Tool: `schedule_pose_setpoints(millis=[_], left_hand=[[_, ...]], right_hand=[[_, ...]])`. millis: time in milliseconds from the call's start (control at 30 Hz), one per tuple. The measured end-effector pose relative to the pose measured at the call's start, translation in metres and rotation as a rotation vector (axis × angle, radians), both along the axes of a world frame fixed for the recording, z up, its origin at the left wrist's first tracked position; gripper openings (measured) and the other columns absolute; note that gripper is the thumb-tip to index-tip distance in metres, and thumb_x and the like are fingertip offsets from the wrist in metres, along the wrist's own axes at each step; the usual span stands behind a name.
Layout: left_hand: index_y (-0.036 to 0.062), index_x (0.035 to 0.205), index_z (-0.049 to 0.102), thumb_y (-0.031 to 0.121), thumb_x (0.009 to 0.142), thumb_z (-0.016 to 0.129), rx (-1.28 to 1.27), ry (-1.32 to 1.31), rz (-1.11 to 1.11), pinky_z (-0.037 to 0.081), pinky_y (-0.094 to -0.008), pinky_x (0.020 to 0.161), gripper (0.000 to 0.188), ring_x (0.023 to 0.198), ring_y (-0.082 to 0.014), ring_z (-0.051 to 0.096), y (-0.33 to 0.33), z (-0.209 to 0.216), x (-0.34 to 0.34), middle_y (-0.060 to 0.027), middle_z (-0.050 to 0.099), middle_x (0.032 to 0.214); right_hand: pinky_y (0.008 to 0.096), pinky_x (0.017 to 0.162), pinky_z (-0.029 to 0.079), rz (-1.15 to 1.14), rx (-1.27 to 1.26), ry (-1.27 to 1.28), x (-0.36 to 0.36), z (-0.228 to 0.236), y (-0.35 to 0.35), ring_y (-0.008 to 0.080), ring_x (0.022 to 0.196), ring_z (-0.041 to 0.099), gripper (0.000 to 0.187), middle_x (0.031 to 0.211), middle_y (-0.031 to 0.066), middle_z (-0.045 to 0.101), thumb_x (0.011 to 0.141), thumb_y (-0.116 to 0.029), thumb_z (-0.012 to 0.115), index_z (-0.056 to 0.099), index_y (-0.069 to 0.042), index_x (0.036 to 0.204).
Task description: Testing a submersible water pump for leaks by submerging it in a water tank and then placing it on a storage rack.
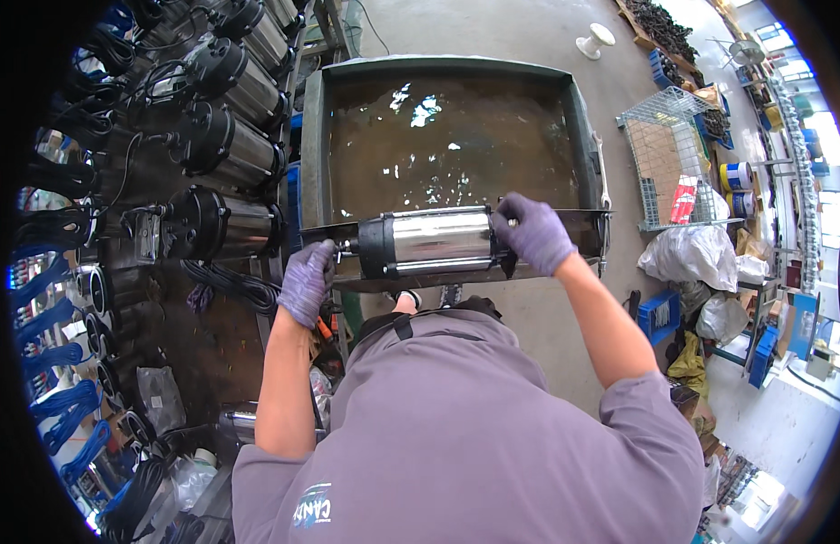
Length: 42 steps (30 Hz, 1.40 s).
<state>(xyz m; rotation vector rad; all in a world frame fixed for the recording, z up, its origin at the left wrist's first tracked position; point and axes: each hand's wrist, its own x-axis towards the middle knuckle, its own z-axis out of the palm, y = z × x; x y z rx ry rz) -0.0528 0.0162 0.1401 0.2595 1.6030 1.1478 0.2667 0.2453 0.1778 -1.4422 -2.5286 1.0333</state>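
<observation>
A submersible pump [440, 238] with a shiny steel body and black ends lies on its side across the near edge of a water-filled metal tank [313, 136]. My left hand [306, 283], in a purple glove, has its fingers closed at a small metal fitting [347, 246] on the pump's left end. On the right, my gloved right hand [534, 234] grips the pump's black right end, its fingers bent over the top. Part of that end is hidden behind the hand.
Several similar pumps [229, 145] stand in a row on the left, with coiled black and blue cables [53, 317] beyond. At right are a wire cage [674, 154], a blue bin [659, 317] and white sacks [692, 258]. A white spool [595, 41] stands on the far floor.
</observation>
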Motion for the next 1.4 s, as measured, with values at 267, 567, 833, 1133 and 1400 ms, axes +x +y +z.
schedule_pose_setpoints(millis=[267, 567, 833, 1133, 1400], left_hand=[[0.013, 0.085, 0.062, 0.03, 0.107, 0.064, -0.004, 0.019, 0.022, 0.031, -0.0234, 0.045, 0.028, 0.051, -0.0036, 0.041, -0.027, -0.005, 0.027, 0.0075, 0.047, 0.065], [0.0128, 0.082, 0.057, 0.032, 0.108, 0.058, -0.123, 0.102, -0.034, 0.037, -0.0257, 0.042, 0.032, 0.048, -0.006, 0.045, -0.068, -0.025, 0.031, 0.0047, 0.047, 0.061], [0.0083, 0.1, 0.066, 0.047, 0.109, 0.054, -0.264, 0.343, -0.022, 0.044, -0.0273, 0.045, 0.041, 0.05, -0.0088, 0.051, -0.063, -0.04, 0.035, -0.0015, 0.063, 0.074], [0.0073, 0.096, 0.067, 0.047, 0.109, 0.053, -0.294, 0.252, -0.144, 0.043, -0.034, 0.053, 0.044, 0.056, -0.0147, 0.053, -0.047, -0.058, 0.031, -0.0034, 0.06, 0.068], [0.0108, 0.085, 0.064, 0.04, 0.11, 0.056, 0.025, 0.324, -0.153, 0.036, -0.0276, 0.049, 0.039, 0.053, -0.0081, 0.046, -0.072, -0.072, 0.04, 0.0029, 0.052, 0.064]], right_hand=[[0.0455, 0.074, 0.057, -0.218, 0.008, 0.227, 0.031, -0.036, -0.063, 0.0376, 0.082, 0.073, 0.019, 0.09, 0.0175, 0.075, 0.093, -0.023, 0.077, 0.069, -0.007, 0.1], [0.0453, 0.078, 0.058, -0.228, -0.113, 0.257, 0.042, -0.041, -0.076, 0.0371, 0.086, 0.072, 0.028, 0.093, 0.0175, 0.074, 0.093, -0.03, 0.077, 0.069, -0.006, 0.104], [0.0448, 0.083, 0.056, -0.275, -0.104, 0.349, 0.06, -0.044, -0.033, 0.0369, 0.088, 0.072, 0.048, 0.093, 0.0217, 0.074, 0.099, -0.049, 0.068, 0.066, -0.001, 0.106], [0.046, 0.089, 0.057, 0.058, -0.395, -0.237, 0.014, -0.081, 0.03, 0.0403, 0.11, 0.071, 0.051, 0.115, 0.0289, 0.072, 0.106, -0.042, 0.048, 0.071, 0.0, 0.122], [0.052, 0.085, 0.054, -0.105, -0.117, -0.048, 0.039, -0.079, -0.017, 0.0509, 0.097, 0.067, 0.04, 0.103, 0.0318, 0.07, 0.103, -0.035, 0.054, 0.066, 0.003, 0.112]])
